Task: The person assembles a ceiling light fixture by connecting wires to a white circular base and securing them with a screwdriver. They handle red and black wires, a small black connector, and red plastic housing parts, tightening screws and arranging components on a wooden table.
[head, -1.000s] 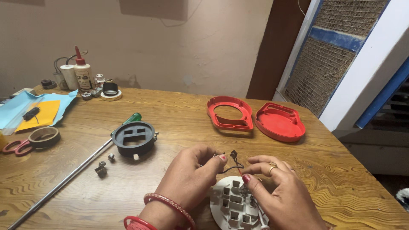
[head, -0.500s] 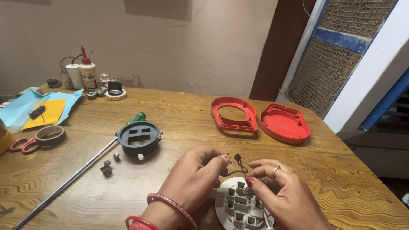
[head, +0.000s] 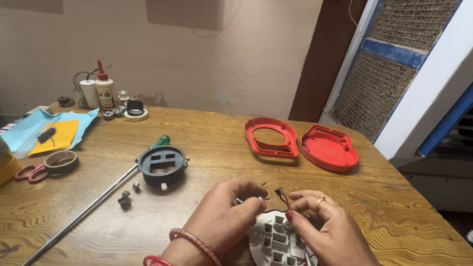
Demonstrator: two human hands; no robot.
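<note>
At the near edge of the wooden table [head: 207, 133] both hands work close together over a white plastic plate [head: 276, 244] with small square pockets, which lies flat on the wood right under the fingers. The left hand [head: 224, 216] is curled, thumb and forefinger pinched on a thin dark wire [head: 263, 198]. The right hand [head: 320, 224], a ring on one finger, pinches the other short black wire [head: 284, 197], whose end loops up between the two hands just above the plate. The hands are nearly touching at the fingertips.

Further back, left of the hands, sits a round black housing [head: 162, 165] with slots in its top, and beside it a long screwdriver [head: 93, 204] with a green handle lies slantwise. A few small metal bits [head: 124, 199] rest between the two. Well apart to the right lie two red covers [head: 301, 143], side by side. At the far left are a roll of tape [head: 61, 161], red-handled scissors [head: 27, 172], blue and yellow sheets [head: 47, 133], and a glue bottle [head: 104, 91] with a red tip by the wall
</note>
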